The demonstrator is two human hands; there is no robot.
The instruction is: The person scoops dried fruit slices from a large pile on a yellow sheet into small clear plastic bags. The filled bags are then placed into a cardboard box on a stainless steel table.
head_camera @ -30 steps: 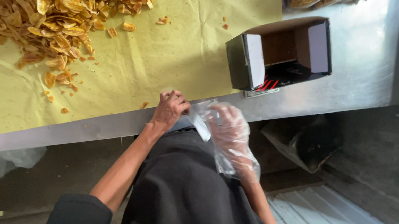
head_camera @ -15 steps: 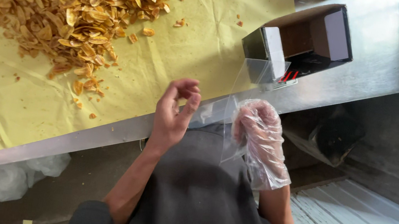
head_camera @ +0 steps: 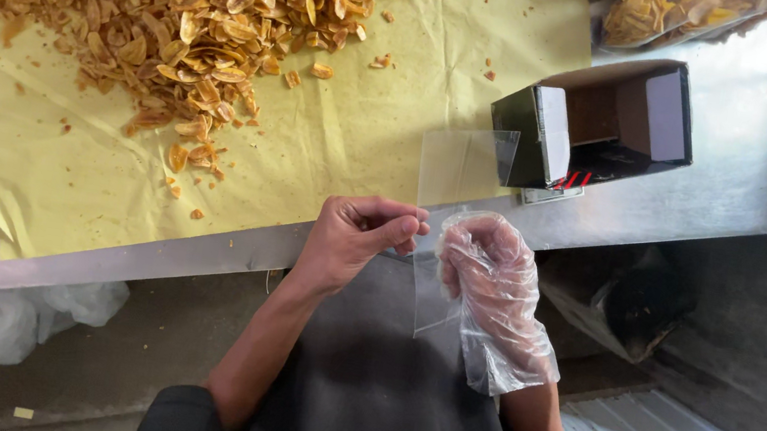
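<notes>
Landmark: yellow paper sheet [head_camera: 312,155] spread over steel table [head_camera: 738,185].
- Heap of golden-brown chips [head_camera: 202,10] on sheet, upper left part; loose crumbs scattered off heap toward sheet's centre and right.
- Open dark cardboard box [head_camera: 607,122] on bare steel just right of sheet, lying on side, pale flaps open.
- Filled clear bags of chips [head_camera: 672,11] beyond sheet's upper right corner, partly cut off by frame.
- Crumpled white plastic [head_camera: 8,323] on floor below sheet's lower left corner.
</notes>
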